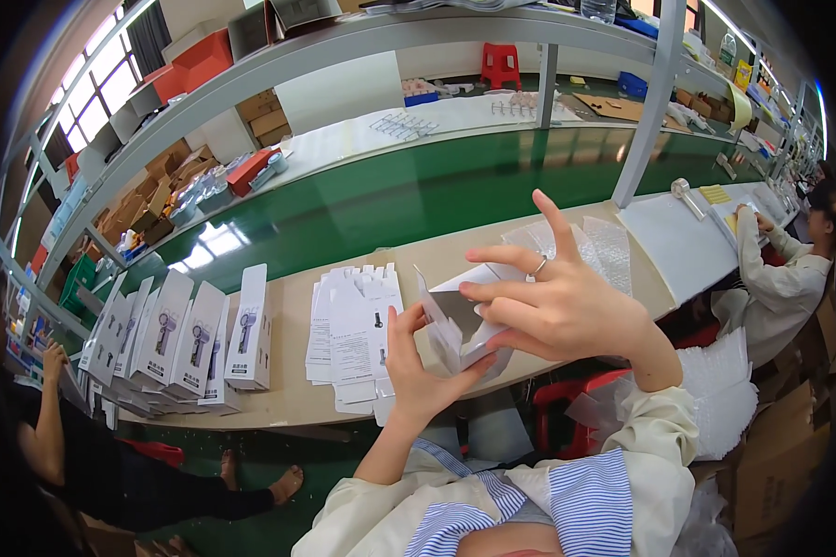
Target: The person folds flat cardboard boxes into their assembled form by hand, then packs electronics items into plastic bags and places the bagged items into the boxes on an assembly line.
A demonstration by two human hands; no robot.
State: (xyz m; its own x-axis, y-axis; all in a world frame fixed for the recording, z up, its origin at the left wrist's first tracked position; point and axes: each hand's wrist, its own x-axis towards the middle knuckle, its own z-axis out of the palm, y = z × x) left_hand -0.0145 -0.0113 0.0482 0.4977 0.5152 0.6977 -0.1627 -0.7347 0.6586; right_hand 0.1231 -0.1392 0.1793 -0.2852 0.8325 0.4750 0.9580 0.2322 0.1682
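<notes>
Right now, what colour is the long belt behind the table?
Green and shiny, the conveyor belt shows best in the head view.

The conveyor belt (418, 190) across the middle of the frame was deep glossy green, with a pale beige worktop (288, 390) running along its near edge. The stack of flat cartons (355, 325) at centre was white with small black print, and the folded boxes (181, 339) at lower left were white too, each with a dark picture on the front. The half-folded box (455, 320) at centre was white outside and grey inside. The sleeves (613, 464) at the bottom were cream with blue-and-white striped cuffs. A stool (500, 63) at the top was bright red, same as the bin (190, 65) at upper left.
</notes>
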